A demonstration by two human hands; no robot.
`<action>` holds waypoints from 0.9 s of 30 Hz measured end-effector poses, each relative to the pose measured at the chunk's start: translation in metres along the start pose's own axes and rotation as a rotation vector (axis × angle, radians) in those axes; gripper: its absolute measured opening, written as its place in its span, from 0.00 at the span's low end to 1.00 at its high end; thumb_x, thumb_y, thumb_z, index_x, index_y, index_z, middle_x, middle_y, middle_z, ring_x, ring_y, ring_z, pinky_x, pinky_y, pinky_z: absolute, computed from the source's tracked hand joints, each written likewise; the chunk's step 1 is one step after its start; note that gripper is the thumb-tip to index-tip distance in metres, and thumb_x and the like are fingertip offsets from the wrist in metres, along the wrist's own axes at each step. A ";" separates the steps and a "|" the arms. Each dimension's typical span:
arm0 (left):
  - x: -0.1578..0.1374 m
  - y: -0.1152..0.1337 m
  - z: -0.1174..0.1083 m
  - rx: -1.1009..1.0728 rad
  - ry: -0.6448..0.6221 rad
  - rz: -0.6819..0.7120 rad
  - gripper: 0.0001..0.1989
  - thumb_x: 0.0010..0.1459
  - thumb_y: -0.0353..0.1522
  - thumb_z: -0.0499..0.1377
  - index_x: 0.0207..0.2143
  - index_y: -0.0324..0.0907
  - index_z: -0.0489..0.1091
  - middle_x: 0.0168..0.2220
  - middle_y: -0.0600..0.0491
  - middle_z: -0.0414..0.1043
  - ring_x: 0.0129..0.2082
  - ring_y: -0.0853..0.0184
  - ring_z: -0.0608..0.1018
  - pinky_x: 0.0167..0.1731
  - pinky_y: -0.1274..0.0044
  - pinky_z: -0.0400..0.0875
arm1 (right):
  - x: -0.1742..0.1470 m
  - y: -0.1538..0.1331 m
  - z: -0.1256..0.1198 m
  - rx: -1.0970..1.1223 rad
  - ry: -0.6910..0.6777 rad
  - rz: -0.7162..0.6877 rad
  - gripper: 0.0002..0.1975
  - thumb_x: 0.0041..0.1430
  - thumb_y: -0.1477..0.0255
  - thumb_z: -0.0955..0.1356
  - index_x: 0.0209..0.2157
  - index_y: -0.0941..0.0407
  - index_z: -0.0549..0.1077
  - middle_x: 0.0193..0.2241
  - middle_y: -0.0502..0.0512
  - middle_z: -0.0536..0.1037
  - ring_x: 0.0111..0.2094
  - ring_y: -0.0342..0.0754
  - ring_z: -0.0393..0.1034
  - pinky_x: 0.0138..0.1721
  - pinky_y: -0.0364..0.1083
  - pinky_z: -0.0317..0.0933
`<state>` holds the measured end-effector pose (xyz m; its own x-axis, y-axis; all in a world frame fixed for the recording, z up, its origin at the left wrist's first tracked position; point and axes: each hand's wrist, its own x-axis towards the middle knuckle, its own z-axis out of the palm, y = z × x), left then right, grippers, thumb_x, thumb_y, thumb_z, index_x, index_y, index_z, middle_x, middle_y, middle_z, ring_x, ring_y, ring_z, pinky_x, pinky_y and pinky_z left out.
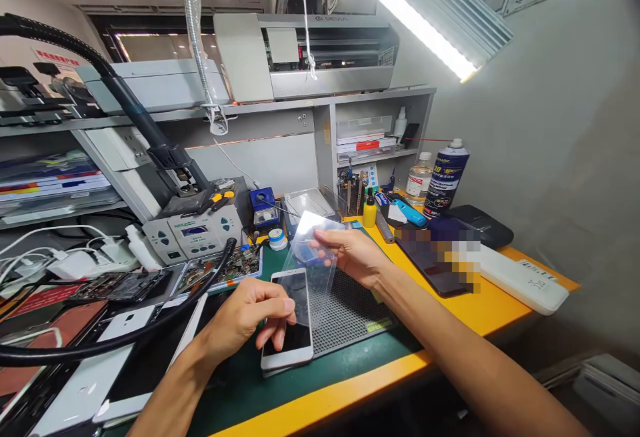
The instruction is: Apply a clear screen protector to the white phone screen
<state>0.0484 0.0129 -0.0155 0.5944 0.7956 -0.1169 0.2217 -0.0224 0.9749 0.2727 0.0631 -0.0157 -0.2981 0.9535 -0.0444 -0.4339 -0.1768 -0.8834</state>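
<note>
A white-framed smartphone [300,342] with a dark screen lies face up at the front edge of a black perforated mat [345,320]. Over its left side hovers or rests my left hand [253,313], thumb stretched out and fingers loosely curled and apart, with nothing seen in them; whether they touch the glass I cannot tell. My right hand [353,250] pinches a clear plastic sheet [310,223] between thumb and fingers. The sheet is tilted above the mat, just behind the phone's top end, and the fingers show through it.
Several phones and phone parts [100,350] lie at left, crossed by a thick black hose [125,343]. A tray of circuit boards [240,267] and a soldering station [193,233] stand behind. At right are a dark phone [430,263], a long white device [520,280] and a spray can [447,177].
</note>
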 end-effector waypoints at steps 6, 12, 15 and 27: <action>0.001 -0.005 0.000 -0.052 0.054 0.044 0.16 0.59 0.38 0.60 0.23 0.37 0.75 0.11 0.54 0.67 0.16 0.67 0.74 0.23 0.79 0.60 | 0.002 0.001 -0.001 -0.044 0.001 -0.090 0.16 0.59 0.60 0.72 0.34 0.60 0.78 0.33 0.59 0.80 0.26 0.42 0.69 0.23 0.40 0.60; 0.003 -0.005 0.003 -0.077 0.098 0.072 0.16 0.58 0.38 0.60 0.24 0.37 0.76 0.11 0.54 0.67 0.16 0.67 0.74 0.25 0.77 0.63 | -0.003 0.009 0.008 -0.155 -0.119 -0.080 0.18 0.51 0.65 0.77 0.43 0.59 0.80 0.35 0.57 0.81 0.30 0.43 0.71 0.24 0.39 0.60; 0.002 -0.004 0.004 -0.076 0.080 0.053 0.16 0.58 0.39 0.60 0.23 0.37 0.76 0.11 0.54 0.67 0.16 0.66 0.75 0.25 0.77 0.63 | -0.006 0.009 0.011 -0.181 -0.090 -0.071 0.17 0.47 0.69 0.79 0.40 0.60 0.82 0.31 0.55 0.80 0.29 0.41 0.70 0.24 0.38 0.59; -0.002 -0.001 -0.004 -0.042 0.066 0.021 0.16 0.57 0.38 0.60 0.21 0.38 0.76 0.11 0.52 0.68 0.15 0.68 0.73 0.24 0.78 0.60 | 0.002 -0.004 -0.007 -0.079 0.057 -0.098 0.10 0.51 0.69 0.76 0.33 0.62 0.81 0.32 0.58 0.81 0.27 0.42 0.71 0.21 0.38 0.59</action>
<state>0.0438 0.0139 -0.0156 0.5462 0.8334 -0.0844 0.1761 -0.0157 0.9842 0.2796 0.0675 -0.0156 -0.2078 0.9780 0.0190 -0.3899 -0.0650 -0.9186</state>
